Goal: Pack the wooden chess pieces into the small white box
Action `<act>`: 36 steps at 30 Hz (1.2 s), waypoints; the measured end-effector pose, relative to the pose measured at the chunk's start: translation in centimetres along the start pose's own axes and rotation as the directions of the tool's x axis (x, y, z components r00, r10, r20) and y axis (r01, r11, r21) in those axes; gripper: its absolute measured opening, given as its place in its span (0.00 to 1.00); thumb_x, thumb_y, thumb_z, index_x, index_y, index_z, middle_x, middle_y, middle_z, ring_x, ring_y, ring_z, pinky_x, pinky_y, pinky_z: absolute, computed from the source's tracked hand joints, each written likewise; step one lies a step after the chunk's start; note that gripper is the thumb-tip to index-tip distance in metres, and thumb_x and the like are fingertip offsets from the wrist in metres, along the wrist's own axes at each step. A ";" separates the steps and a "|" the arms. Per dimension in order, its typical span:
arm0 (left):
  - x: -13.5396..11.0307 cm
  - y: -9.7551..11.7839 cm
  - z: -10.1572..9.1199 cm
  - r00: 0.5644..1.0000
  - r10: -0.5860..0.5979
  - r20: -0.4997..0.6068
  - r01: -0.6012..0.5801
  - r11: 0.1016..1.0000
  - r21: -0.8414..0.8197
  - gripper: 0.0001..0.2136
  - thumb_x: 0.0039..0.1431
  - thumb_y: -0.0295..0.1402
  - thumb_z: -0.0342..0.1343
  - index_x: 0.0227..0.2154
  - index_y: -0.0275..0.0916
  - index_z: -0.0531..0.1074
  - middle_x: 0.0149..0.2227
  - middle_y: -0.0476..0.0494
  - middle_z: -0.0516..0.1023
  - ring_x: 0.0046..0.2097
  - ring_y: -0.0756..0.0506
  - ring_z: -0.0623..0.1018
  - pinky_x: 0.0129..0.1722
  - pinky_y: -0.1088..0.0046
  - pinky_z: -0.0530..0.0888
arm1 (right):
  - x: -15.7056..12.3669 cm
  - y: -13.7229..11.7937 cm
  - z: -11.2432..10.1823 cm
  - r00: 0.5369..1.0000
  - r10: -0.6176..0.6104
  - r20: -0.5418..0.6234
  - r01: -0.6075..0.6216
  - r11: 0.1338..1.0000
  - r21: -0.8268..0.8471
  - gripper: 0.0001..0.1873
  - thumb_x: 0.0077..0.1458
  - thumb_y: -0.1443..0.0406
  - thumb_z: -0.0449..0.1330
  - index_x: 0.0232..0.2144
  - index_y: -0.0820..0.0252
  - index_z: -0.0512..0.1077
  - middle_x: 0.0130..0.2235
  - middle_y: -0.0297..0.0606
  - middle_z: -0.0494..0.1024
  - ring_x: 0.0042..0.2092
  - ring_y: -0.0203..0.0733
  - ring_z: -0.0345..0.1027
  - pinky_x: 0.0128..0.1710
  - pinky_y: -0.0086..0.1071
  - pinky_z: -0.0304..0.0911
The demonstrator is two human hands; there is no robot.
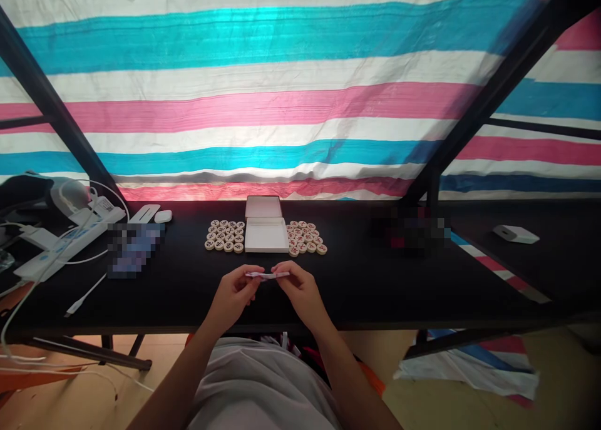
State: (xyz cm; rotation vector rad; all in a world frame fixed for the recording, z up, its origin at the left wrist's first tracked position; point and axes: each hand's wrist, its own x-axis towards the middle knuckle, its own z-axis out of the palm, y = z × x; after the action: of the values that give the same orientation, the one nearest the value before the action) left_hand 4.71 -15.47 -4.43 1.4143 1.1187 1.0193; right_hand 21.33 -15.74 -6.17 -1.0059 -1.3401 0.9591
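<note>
Between both hands, just above the table's front part, is a thin folded pinkish-white sheet (267,275), seen nearly edge-on. My left hand (237,292) pinches its left end and my right hand (300,289) pinches its right end. Beyond them stands a white box (267,236) with its lid (263,206) tipped back and nothing inside. Left of the box, round Chinese chess pieces with dark characters (224,236) lie in neat rows. To its right are pieces with red characters (306,237), less evenly laid.
On the black table (366,292), a power strip (70,242) with white cables, a white earphone case (163,216) and a blurred-out item (136,250) lie left. A white charger (515,234) lies far right. Striped sheeting (282,104) hangs behind, between black metal posts (483,92).
</note>
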 end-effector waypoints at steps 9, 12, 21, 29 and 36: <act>-0.2 -0.3 -0.5 0.995 0.087 -0.058 -0.087 0.996 -0.001 0.24 0.59 0.48 0.45 0.31 0.33 0.79 0.26 0.42 0.76 0.29 0.48 0.72 0.32 0.72 0.70 | 0.2 1.0 0.0 0.987 -0.025 -0.156 0.025 1.000 -0.002 0.09 0.45 0.70 0.55 0.25 0.56 0.75 0.51 0.40 0.69 0.53 0.46 0.63 0.52 0.40 0.59; -0.1 -0.1 -0.5 0.988 0.095 -0.119 -0.087 0.994 0.071 0.21 0.56 0.47 0.50 0.32 0.34 0.80 0.25 0.44 0.75 0.28 0.48 0.72 0.30 0.73 0.70 | 0.3 0.7 0.0 0.985 0.004 -0.173 0.000 1.000 0.024 0.12 0.47 0.69 0.53 0.31 0.55 0.76 0.55 0.39 0.67 0.57 0.46 0.60 0.53 0.40 0.59; 0.0 0.3 -0.2 0.972 0.149 -0.184 -0.123 0.982 0.142 0.13 0.52 0.39 0.53 0.31 0.35 0.76 0.26 0.47 0.75 0.26 0.50 0.72 0.28 0.75 0.71 | -0.1 -0.4 -0.1 0.982 0.180 0.057 -0.186 0.974 0.131 0.20 0.48 0.68 0.47 0.36 0.60 0.77 0.43 0.38 0.77 0.45 0.44 0.68 0.43 0.34 0.67; 0.3 -0.8 0.2 0.975 0.146 -0.166 -0.121 0.981 0.154 0.14 0.56 0.40 0.51 0.40 0.36 0.69 0.32 0.45 0.72 0.35 0.47 0.73 0.34 0.73 0.72 | 0.2 -0.4 -0.4 0.997 0.007 0.080 0.003 0.993 -0.121 0.25 0.46 0.71 0.49 0.45 0.56 0.74 0.47 0.36 0.74 0.47 0.41 0.67 0.45 0.33 0.64; -0.2 -0.3 0.7 0.976 0.201 -0.086 -0.164 0.932 0.322 0.09 0.57 0.36 0.50 0.36 0.37 0.69 0.30 0.48 0.69 0.31 0.50 0.71 0.30 0.76 0.68 | 5.7 -2.0 -1.2 0.975 -0.051 0.216 0.147 0.877 -0.458 0.29 0.47 0.72 0.50 0.52 0.57 0.69 0.49 0.39 0.73 0.37 0.37 0.68 0.42 0.33 0.63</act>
State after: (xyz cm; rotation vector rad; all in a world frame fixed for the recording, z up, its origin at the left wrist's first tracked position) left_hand 5.29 -15.79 -4.85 1.7579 1.2968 1.1026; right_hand 22.60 -10.98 -2.55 -1.2121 -1.8331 0.6758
